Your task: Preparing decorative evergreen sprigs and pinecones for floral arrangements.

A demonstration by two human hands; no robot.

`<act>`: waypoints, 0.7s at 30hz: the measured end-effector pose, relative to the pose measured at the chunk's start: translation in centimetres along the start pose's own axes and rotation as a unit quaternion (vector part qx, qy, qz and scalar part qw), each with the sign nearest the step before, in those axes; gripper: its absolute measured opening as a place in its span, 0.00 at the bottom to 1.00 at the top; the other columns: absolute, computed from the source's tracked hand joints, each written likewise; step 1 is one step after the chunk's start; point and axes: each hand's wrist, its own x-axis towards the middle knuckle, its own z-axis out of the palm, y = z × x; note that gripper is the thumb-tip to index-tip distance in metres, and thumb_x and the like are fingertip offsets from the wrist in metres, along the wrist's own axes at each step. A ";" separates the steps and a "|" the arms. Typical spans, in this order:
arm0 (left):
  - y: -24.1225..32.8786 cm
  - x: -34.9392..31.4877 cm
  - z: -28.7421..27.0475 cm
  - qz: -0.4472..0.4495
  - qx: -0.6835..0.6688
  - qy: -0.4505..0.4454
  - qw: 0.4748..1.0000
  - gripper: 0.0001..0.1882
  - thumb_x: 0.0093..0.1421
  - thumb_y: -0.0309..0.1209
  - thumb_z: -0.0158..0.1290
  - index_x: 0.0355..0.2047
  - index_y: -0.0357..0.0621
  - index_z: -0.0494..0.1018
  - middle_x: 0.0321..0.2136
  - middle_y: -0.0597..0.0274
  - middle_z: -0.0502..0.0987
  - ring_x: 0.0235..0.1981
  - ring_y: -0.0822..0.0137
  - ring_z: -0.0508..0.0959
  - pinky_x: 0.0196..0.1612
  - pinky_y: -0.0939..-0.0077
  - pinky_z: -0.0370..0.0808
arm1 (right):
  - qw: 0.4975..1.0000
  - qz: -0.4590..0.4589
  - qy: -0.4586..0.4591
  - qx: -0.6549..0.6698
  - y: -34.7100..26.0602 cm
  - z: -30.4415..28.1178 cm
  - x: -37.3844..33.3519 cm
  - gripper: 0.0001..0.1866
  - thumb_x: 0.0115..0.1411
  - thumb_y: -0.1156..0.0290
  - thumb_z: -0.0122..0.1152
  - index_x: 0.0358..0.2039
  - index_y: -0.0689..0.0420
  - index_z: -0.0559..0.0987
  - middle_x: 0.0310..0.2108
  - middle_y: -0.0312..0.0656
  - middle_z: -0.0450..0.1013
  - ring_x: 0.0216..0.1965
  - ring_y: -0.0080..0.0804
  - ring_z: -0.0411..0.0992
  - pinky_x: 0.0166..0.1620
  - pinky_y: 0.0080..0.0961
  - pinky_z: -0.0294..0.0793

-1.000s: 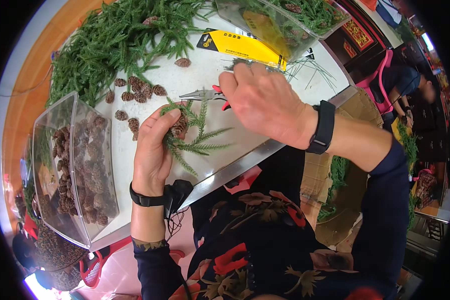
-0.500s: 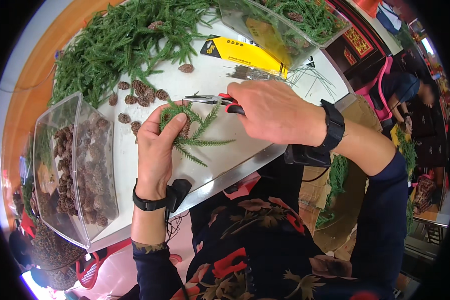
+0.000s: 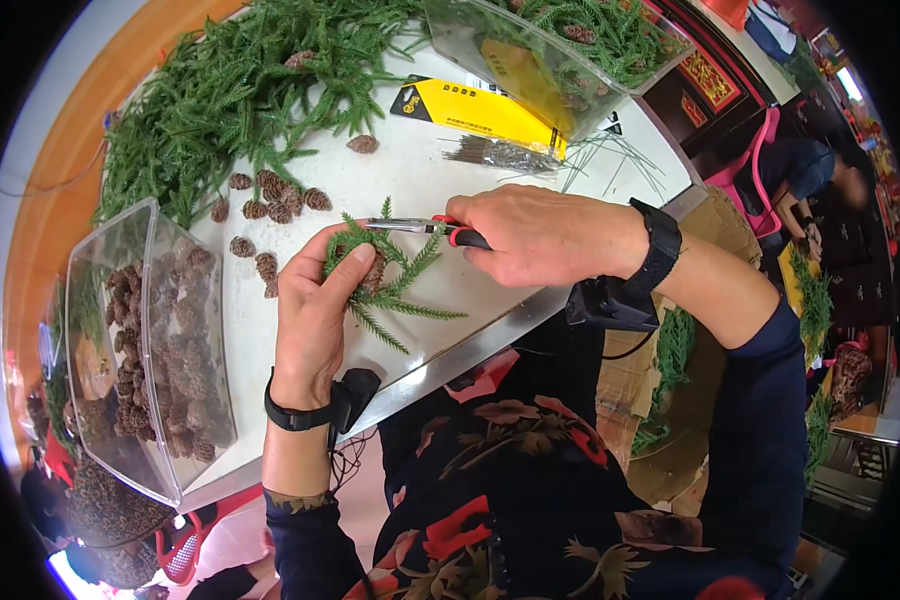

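Between the thumb and fingers of my left hand [image 3: 315,305] is a green artificial pine sprig [image 3: 410,300] with a brown pine cone [image 3: 373,275] at its middle, partly covered by the thumb. My right hand [image 3: 545,240] is closed round the red and black handles of needle-nose pliers [image 3: 405,225]. The pliers' jaws reach the top of the sprig, just above my left thumb; whether they grip a wire there is too small to tell. Several loose pine cones [image 3: 280,197] lie on the white table beyond my left hand.
A clear bin [image 3: 150,340] of pine cones stands at the left. Pine greenery [image 3: 240,100] is heaped at the far left, and another clear bin [image 3: 610,100] holds more at the back. A yellow card package [image 3: 480,110] and thin wires [image 3: 500,152] lie nearby. Another person [image 3: 795,180] is at far right.
The plier jaws have come down closer to the sprig, and my right hand has dropped slightly with them. My left hand keeps its hold on the sprig. The whole view has shifted a little.
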 end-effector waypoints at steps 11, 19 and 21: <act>-0.3 0.3 -0.1 -0.031 -0.003 0.023 0.999 0.13 0.60 0.24 0.53 0.45 0.34 0.72 0.33 0.64 0.77 0.32 0.78 0.74 0.40 0.84 0.71 | 0.994 0.041 0.084 -0.050 -1.1 2.3 0.1 0.10 0.55 0.71 0.51 0.31 0.67 0.70 0.23 0.57 0.72 0.28 0.57 0.71 0.33 0.45 0.69; -0.7 0.6 -0.6 -0.005 0.020 0.001 1.000 0.13 0.59 0.23 0.52 0.45 0.34 0.72 0.32 0.65 0.77 0.31 0.78 0.74 0.38 0.85 0.70 | 0.989 0.034 0.134 -0.054 -0.4 3.1 -0.1 0.11 0.55 0.68 0.53 0.29 0.66 0.71 0.21 0.57 0.72 0.26 0.56 0.72 0.32 0.47 0.69; -0.4 0.5 -0.5 -0.008 0.034 -0.006 0.999 0.14 0.60 0.25 0.52 0.46 0.34 0.71 0.34 0.64 0.76 0.33 0.77 0.73 0.40 0.83 0.70 | 0.990 0.025 0.139 -0.029 -0.2 3.4 -0.4 0.11 0.55 0.68 0.54 0.29 0.66 0.71 0.21 0.56 0.72 0.26 0.56 0.72 0.31 0.47 0.69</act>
